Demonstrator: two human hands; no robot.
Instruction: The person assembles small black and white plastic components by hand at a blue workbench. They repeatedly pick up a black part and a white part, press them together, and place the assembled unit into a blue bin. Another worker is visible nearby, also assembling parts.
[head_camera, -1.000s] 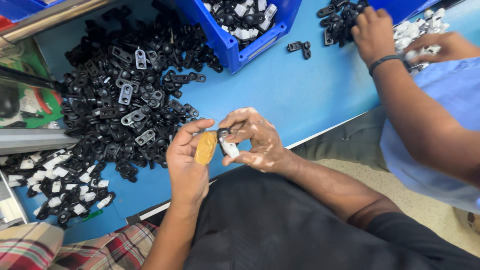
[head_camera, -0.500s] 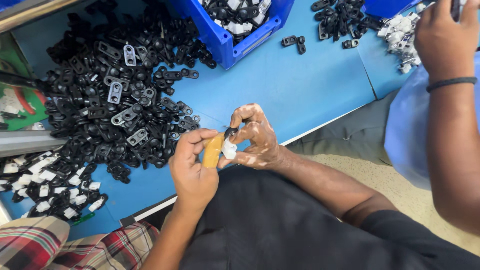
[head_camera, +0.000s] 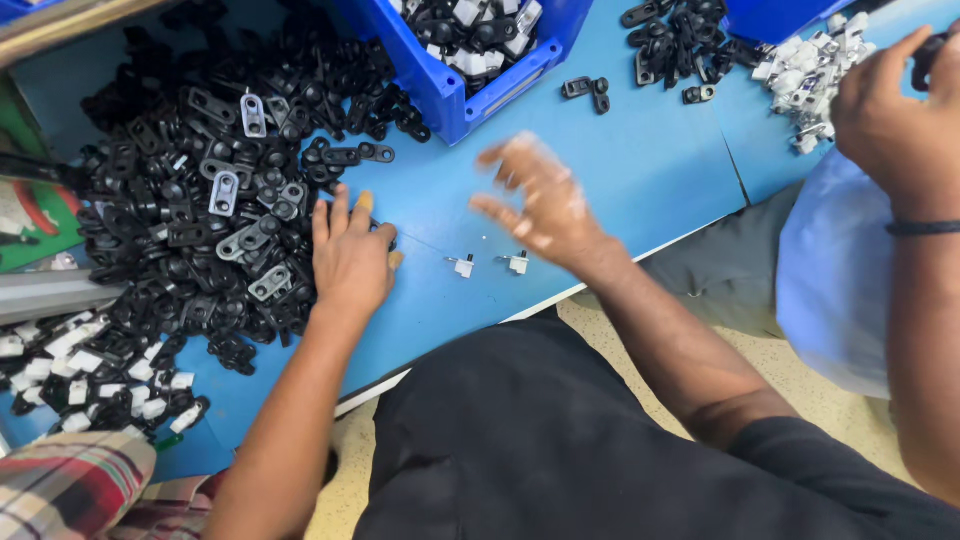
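We see a blue bin (head_camera: 445, 95) at the far edge of the blue tabletop (head_camera: 640, 165), holding black and white parts. Two loose black clips (head_camera: 588, 88) lie just right of it. Toward the far right corner we find a small black pile (head_camera: 680, 40) and, beside it, a heap of white parts (head_camera: 808, 70). At the near left edge we note mixed black and white pieces (head_camera: 85, 375), with a plaid cloth (head_camera: 70, 490) below them.

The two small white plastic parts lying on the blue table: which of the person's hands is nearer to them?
Right. The right hand hovers blurred just above the white parts; the left hand rests farther left, at the black pile's edge.
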